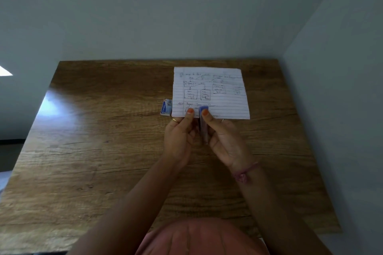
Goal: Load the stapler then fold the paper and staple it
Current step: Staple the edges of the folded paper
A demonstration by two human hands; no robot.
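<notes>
While gripped between both hands, left (179,130) and right (222,136), fingers closed on stapler (203,124): long axis pointed away, nose over near edge of paper (210,93); staple box (166,107) just left of paper.

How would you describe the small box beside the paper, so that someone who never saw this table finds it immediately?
Start at the brown wooden table and find the white lined sheet of paper with handwriting near its far edge. At the sheet's lower left corner, touching its left edge, lies a small blue and white cardboard box. It is the only printed, coloured item lying on the table.
</notes>
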